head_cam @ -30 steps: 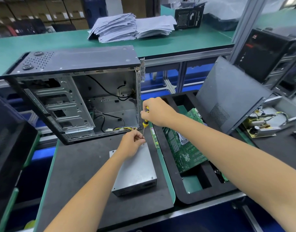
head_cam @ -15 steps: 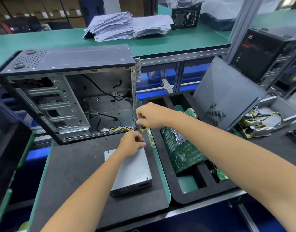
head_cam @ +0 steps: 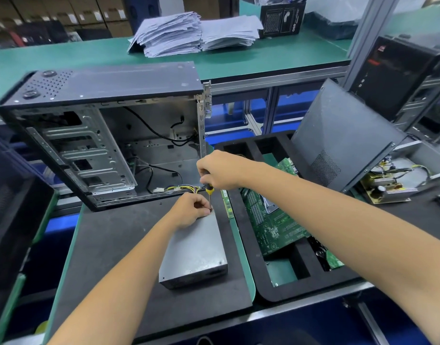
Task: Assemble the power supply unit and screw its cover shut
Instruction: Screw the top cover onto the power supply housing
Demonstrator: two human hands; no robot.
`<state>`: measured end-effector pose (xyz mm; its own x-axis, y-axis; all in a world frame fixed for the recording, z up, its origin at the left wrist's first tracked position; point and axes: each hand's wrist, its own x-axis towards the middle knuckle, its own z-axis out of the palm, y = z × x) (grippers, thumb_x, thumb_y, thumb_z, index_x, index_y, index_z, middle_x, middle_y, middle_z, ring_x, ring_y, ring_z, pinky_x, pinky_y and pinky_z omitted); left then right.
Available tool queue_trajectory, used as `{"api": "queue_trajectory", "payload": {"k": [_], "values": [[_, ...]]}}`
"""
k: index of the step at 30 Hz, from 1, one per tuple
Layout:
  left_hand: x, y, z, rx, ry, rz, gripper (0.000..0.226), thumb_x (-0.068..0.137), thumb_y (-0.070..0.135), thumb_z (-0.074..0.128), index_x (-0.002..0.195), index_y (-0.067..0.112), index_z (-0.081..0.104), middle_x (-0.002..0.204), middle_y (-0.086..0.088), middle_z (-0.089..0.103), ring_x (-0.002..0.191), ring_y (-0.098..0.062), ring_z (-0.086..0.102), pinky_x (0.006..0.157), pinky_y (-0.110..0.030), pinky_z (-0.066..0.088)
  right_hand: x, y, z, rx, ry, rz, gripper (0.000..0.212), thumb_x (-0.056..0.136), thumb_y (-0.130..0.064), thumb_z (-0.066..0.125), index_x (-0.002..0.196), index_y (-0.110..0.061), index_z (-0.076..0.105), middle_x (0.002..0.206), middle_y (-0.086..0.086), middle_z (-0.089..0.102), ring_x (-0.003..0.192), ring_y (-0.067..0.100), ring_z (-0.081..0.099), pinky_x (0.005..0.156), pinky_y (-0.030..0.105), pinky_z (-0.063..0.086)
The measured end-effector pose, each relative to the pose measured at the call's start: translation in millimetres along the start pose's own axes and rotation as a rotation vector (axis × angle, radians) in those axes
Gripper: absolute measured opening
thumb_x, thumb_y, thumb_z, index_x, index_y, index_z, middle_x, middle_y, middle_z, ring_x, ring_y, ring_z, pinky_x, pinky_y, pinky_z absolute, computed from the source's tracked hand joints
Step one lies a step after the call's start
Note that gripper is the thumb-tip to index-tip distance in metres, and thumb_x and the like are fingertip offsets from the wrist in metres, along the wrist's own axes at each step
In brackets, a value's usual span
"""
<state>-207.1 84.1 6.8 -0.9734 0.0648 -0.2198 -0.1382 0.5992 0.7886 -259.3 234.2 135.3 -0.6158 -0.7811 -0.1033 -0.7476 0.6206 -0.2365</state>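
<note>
Closest, the power supply unit (head_cam: pixel 194 255) lies covered on the mat, a screw showing at its near corner. My left hand (head_cam: pixel 192 210) pinches at the far corner; my right hand (head_cam: pixel 220 171) grips the screwdriver (head_cam: pixel 209 192) upright there. Judged: far-corner screw unfinished.

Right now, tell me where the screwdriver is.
In the head view, centre: the screwdriver stands upright in the right hand, tip on the power supply's far corner beside the left hand.
</note>
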Motion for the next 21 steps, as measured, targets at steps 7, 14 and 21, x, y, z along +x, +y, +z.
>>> {"api": "queue_trajectory", "payload": {"k": [7, 14, 21], "values": [[0.8, -4.9, 0.6, 0.001, 0.019, 0.008, 0.010, 0.086, -0.001, 0.065, 0.079, 0.005, 0.068, 0.092, -0.005, 0.072, 0.083, -0.016, 0.061, 0.080, -0.028, 0.049, 6.3, -9.3, 2.8, -0.040, -0.016, -0.054, 0.016, 0.096, -0.024, 0.054, 0.083, -0.017, 0.048, 0.073, -0.006, 0.046, 0.078, 0.019, 0.051, 0.061, 0.028, 0.035], [1.3, -4.8, -1.6, 0.024, 0.022, 0.005, 0.014, 0.085, 0.003, 0.067, 0.075, 0.012, 0.067, 0.083, -0.001, 0.068, 0.073, -0.009, 0.055, 0.065, -0.011, 0.042, 7.9, -8.6, 1.9, -0.058, -0.015, -0.071, 0.016, 0.096, -0.024, 0.054, 0.083, -0.018, 0.047, 0.071, -0.009, 0.041, 0.075, 0.016, 0.047, 0.059, 0.026, 0.033], [-5.6, -5.7, -0.5, -0.053, 0.023, 0.047, 0.010, 0.078, 0.005, 0.075, 0.076, 0.014, 0.070, 0.081, 0.004, 0.069, 0.067, 0.002, 0.058, 0.067, -0.010, 0.045, 9.5, -10.3, 3.2, -0.117, -0.045, -0.041, 0.019, 0.098, -0.030, 0.050, 0.086, -0.016, 0.043, 0.071, -0.004, 0.036, 0.079, 0.024, 0.052, 0.063, 0.031, 0.036]]}}
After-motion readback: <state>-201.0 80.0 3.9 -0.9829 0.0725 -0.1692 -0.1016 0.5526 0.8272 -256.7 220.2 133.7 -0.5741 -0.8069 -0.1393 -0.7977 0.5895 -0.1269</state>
